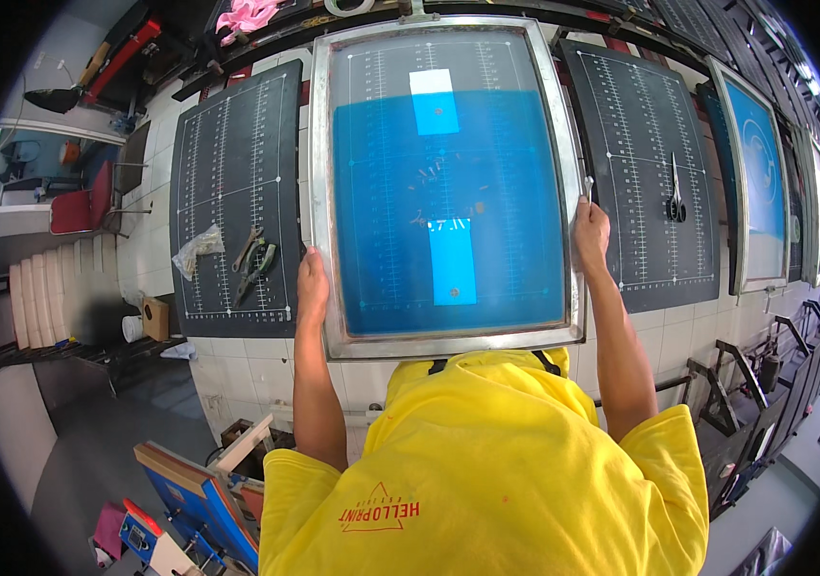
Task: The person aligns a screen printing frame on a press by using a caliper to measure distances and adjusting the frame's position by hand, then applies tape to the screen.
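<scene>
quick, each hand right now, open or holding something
Left hand: closed on the left side of the silver rectangular metal frame.
Right hand: closed on the right side of the same frame.

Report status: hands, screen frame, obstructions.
Left hand, right hand at opposite sides of screen frame; grip unclear. Blue mesh over two pale strips. Scissors on right board, outside frame.

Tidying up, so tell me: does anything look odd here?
Pale flecks interrupt the blue of the framed screen near its middle, debris or damage unclear; tools and scissors lie loose on the side boards, looking stray.
</scene>
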The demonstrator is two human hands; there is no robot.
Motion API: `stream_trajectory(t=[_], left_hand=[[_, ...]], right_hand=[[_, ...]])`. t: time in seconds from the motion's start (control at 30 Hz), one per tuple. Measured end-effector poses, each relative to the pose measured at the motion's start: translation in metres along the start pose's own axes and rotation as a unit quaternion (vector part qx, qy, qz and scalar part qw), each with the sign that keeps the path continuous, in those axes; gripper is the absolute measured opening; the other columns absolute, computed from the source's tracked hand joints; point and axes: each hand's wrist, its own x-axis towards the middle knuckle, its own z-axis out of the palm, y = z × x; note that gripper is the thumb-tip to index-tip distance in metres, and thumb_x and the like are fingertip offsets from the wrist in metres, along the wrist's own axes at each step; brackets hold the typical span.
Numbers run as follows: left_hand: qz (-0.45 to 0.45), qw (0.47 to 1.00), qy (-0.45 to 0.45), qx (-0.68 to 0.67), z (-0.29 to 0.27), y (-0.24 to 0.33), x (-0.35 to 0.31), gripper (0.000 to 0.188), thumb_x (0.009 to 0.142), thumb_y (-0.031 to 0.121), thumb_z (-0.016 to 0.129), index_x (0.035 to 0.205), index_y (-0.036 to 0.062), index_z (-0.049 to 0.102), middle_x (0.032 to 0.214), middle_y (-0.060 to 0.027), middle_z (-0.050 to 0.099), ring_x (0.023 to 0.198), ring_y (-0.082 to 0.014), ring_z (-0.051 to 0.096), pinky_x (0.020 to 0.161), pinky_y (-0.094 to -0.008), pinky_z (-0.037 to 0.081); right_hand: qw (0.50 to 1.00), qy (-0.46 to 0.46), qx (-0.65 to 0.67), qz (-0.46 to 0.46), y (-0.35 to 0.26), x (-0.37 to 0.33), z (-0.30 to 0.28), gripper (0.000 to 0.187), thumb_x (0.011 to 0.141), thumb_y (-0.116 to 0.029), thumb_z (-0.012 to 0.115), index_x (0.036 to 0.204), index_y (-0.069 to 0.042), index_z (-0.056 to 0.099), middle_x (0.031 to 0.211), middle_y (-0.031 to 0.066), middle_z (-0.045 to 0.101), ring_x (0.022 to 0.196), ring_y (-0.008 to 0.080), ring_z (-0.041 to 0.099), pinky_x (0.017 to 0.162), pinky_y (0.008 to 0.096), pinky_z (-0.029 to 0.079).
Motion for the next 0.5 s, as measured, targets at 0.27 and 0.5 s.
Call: stream_trajectory(t=[0.27,0.5], left_hand=[[-0.001,1.000,-0.009,0.013,-0.003,-0.001,0.002,0.063,0.106,0.044,0.030,0.126,-0.0111,0.054,0.116,-0.0237,0.062,0.111,-0.0309,0.057,0.098,-0.0391,0.041],[0.013,1.000,-0.002,0.020,0.000,0.008,-0.003,0.058,0.106,0.043,0.030,0.100,-0.0081,0.057,0.087,-0.0128,0.056,0.086,-0.0224,0.051,0.084,-0.0384,0.042]], right_hand=[[1.000,0.010,-0.001,-0.007,0.006,0.001,0.002,0.049,0.099,-0.040,0.048,0.080,0.005,0.058,0.070,0.0232,0.055,0.068,0.0373,0.053,0.068,0.0479,0.042],[1.000,0.013,0.018,0.003,0.002,-0.003,0.000,0.050,0.099,-0.039,0.049,0.077,0.005,0.058,0.066,0.0224,0.054,0.064,0.0357,0.052,0.066,0.0474,0.042]])
